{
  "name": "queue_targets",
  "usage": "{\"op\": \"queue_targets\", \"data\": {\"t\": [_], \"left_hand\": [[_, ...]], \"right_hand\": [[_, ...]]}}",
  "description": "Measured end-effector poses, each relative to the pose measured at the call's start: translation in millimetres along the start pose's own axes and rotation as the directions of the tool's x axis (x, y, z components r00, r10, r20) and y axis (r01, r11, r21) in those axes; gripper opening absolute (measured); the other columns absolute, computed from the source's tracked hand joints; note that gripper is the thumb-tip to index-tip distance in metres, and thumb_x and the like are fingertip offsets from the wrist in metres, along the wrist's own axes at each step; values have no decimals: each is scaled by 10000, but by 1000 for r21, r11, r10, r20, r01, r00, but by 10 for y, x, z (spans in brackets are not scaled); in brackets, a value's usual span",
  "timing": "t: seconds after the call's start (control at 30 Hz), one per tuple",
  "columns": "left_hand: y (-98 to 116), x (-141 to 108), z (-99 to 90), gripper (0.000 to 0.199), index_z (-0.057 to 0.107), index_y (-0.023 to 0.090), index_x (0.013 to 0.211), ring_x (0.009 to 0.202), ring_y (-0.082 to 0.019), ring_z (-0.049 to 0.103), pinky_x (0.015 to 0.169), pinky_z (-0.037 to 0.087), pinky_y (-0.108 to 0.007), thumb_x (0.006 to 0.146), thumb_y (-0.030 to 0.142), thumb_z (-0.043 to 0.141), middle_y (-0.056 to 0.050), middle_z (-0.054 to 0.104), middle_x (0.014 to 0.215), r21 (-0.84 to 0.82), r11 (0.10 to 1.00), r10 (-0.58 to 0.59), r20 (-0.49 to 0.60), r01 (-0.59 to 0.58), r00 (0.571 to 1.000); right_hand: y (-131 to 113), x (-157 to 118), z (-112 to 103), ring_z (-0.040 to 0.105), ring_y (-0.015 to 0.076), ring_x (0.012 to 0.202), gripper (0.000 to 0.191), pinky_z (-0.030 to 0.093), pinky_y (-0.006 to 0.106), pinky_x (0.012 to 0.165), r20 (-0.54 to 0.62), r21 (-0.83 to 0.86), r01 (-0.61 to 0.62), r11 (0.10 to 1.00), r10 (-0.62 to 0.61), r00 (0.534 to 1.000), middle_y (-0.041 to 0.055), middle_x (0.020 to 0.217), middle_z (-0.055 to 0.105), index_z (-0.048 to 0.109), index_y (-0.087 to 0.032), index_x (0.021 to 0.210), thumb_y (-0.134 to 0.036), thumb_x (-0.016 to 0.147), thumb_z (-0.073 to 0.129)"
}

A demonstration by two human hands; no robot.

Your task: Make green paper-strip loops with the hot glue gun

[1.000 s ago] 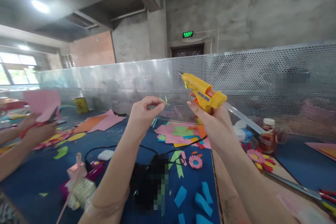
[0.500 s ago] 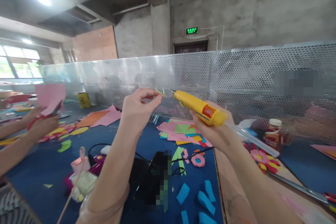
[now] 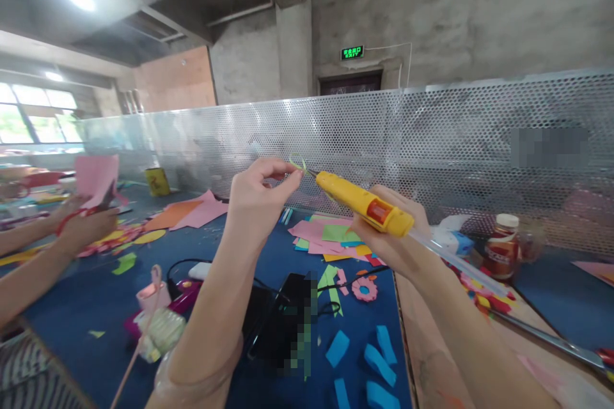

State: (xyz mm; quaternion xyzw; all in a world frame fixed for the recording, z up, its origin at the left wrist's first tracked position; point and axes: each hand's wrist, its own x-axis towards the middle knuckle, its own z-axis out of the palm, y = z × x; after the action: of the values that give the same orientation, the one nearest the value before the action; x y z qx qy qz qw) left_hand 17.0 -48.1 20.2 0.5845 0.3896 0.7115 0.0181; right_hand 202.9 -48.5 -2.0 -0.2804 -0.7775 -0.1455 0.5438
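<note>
Fingers of the left hand pinch one pale-green strip loop mid-view; at its four o'clock, the right hand, fingers partly hidden, grasps one yellow hot glue gun, nozzle by the loop, contact unclear. Five blue strips lie on the bench toward five o'clock, two cut off below.

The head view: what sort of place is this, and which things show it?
Probably a shared craft workroom: the right hand holds a yellow glue gun, coloured sheets lie piled on the blue table, and another person's hand holds red-handled scissors.
</note>
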Motion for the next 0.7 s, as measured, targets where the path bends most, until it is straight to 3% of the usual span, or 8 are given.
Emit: {"op": "queue_targets", "data": {"t": [0.7], "left_hand": [[31,-13,-14,66,657,201,652,680,-148,541,610,394,-271,650,267,654,0,637,736,19,1000,-4,0,4,1000]], "right_hand": [[-13,-17,24,364,89,484,264,292,221,449,-5,-6,-9,1000,9,1000,-51,565,352,273,-211,585,-133,641,519]]}}
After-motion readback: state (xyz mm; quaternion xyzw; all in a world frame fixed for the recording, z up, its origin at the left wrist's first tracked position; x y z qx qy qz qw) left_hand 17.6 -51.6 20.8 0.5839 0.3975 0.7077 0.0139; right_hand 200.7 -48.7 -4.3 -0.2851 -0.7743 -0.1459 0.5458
